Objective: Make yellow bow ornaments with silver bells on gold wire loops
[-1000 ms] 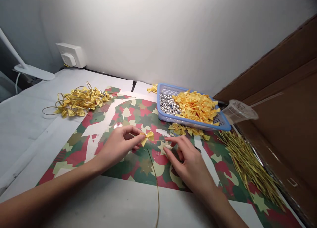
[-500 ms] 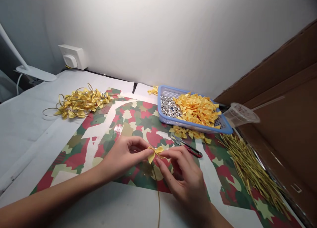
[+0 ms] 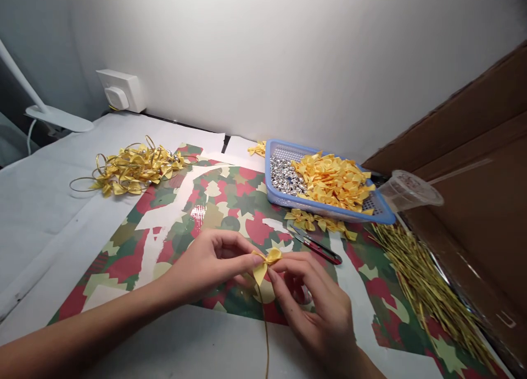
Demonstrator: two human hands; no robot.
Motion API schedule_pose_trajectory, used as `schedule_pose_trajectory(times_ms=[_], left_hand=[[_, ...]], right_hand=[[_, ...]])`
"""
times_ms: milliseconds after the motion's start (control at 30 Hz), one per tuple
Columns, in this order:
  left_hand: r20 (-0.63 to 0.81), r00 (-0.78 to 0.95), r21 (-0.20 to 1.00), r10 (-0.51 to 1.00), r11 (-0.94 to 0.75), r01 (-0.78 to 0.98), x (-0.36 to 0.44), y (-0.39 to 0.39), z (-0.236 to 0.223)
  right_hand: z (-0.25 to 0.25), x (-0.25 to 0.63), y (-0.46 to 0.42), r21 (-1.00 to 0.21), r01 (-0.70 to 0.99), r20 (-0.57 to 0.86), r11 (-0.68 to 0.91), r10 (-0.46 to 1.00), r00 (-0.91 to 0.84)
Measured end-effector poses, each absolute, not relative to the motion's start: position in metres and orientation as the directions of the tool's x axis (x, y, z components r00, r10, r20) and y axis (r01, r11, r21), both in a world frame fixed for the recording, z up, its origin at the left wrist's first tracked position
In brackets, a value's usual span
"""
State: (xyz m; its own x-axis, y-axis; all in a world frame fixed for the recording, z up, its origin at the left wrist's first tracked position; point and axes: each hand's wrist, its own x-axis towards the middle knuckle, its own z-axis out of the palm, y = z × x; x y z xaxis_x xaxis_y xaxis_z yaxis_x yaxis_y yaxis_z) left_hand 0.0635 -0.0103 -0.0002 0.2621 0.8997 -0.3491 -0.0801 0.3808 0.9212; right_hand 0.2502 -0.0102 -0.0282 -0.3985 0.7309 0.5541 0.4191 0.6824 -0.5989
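A small yellow ribbon bow (image 3: 261,271) is pinched between the fingertips of both hands, above the patterned sheet. My left hand (image 3: 222,258) is closed, with thumb and forefinger on the bow's left side. On its right side, the thumb and forefinger of my right hand (image 3: 315,291) also grip it. From the bow a thin gold-brown cord (image 3: 265,329) hangs down toward the near table edge. The bow's centre is partly covered by fingertips.
A blue basket (image 3: 329,207) holds yellow bows and silver beads. Thread snips (image 3: 317,246) lie before it, beside loose bows. Cords (image 3: 428,296) are bundled at right near a clear plastic cup (image 3: 407,191). Finished-looking bow loops (image 3: 135,167) are heaped at left.
Both hands and the bow have shifted slightly to the right. My right fingertips have closed in on the bow, which has turned a little; its lower tail now points down more visibly.
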Motion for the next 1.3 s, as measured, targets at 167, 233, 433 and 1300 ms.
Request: schedule_pose_trajectory(times_ms=[167,233,433,1300], left_hand=[[-0.327,0.292,0.929,0.899,0.362,-0.072,0.0622,-0.0099,-0.0002],[-0.319,0.288,0.936,0.903,0.348,-0.056,0.0623,-0.0102,-0.0005],[-0.298,0.259,0.948,0.919,0.318,-0.034,0.0637,-0.0125,0.0002],[-0.255,0.131,0.965,0.958,0.260,-0.025,0.0673,-0.0165,0.0034]], right_hand=[[-0.0264,0.2508,-0.0119,-0.614,0.418,0.533,0.670,0.742,-0.406],[-0.0254,0.2506,-0.0126,-0.614,0.420,0.535,0.669,0.743,-0.402],[-0.0219,0.2494,-0.0139,-0.620,0.412,0.537,0.667,0.744,-0.397],[-0.0219,0.2463,-0.0196,-0.685,0.379,0.507,0.622,0.781,-0.365]])
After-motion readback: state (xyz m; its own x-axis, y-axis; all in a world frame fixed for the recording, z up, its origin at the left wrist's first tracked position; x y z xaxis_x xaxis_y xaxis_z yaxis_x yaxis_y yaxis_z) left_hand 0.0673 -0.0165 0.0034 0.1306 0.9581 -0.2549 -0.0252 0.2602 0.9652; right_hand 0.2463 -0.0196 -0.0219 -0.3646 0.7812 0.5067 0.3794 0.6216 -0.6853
